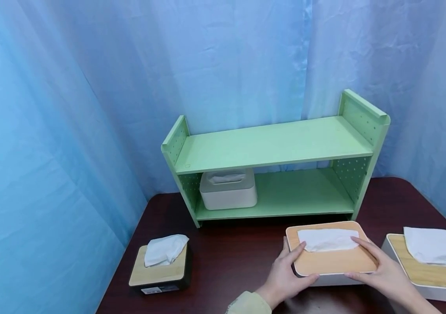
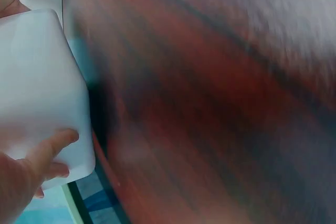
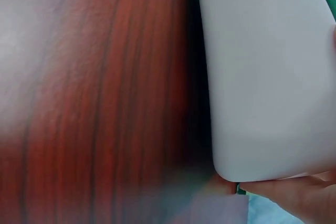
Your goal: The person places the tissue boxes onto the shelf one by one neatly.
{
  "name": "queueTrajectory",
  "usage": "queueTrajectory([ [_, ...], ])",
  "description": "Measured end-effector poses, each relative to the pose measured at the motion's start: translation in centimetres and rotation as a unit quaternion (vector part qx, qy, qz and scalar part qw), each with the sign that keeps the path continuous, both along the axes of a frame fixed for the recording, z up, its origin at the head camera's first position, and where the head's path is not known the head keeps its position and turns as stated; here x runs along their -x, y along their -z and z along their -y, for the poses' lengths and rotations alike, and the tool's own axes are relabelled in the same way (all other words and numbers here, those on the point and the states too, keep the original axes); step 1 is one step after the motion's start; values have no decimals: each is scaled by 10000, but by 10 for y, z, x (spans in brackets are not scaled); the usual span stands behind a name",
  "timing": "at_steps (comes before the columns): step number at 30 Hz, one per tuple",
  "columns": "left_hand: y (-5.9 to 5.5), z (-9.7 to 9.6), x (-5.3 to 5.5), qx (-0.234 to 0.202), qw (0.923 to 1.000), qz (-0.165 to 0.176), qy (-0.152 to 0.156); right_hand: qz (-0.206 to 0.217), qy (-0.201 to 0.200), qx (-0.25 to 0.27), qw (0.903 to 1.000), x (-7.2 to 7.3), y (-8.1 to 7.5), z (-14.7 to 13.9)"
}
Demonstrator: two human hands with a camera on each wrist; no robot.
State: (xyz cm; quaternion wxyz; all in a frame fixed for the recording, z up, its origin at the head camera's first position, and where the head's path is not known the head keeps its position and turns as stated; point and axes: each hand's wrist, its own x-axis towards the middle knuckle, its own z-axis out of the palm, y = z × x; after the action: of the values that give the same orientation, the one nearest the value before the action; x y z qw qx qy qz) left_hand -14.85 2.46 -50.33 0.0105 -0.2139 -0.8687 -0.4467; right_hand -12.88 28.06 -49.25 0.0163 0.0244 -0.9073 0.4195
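Observation:
A white tissue box (image 1: 334, 261) with a light wood-look lid is held between both hands at the right front, a white tissue lying over its slot. My left hand (image 1: 286, 272) grips its left end, fingers along the side and thumb at the front. At the right end my right hand (image 1: 388, 272) grips it, a finger by the tissue and the thumb on the front wall. In the left wrist view the left fingers (image 2: 58, 142) press on the plain white wall. The right wrist view has the right hand (image 3: 294, 195) at the box's lower corner.
A green two-tier shelf (image 1: 278, 141) stands at the back, with a grey-lidded white tissue box (image 1: 228, 196) on its lower left. A black, wood-topped tissue box (image 1: 160, 272) sits on the dark table (image 1: 235, 261) at left. Another wood-topped tissue box (image 1: 440, 285) stands at right.

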Motion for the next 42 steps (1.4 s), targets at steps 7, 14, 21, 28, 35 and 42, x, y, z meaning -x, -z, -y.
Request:
queueTrajectory([
  [7,-10,15,8,32,9979,-636,133,-1259,26,192,9919,3,-8,19],
  [14,-17,33,19,150,9828,-1828,208,-1492,218,341,9880,12,-16,39],
  [21,-22,47,33,15,9858,-1655,285,-1421,256,297,9891,28,-19,50],
  [28,-19,55,49,-120,9912,-1277,314,-1210,129,338,9920,48,-15,57],
  [35,-15,57,59,2,9925,-1201,208,-1221,57,424,9916,60,-11,60],
  [42,-22,53,63,46,9954,-944,177,-1174,-38,311,9926,66,-17,54],
])
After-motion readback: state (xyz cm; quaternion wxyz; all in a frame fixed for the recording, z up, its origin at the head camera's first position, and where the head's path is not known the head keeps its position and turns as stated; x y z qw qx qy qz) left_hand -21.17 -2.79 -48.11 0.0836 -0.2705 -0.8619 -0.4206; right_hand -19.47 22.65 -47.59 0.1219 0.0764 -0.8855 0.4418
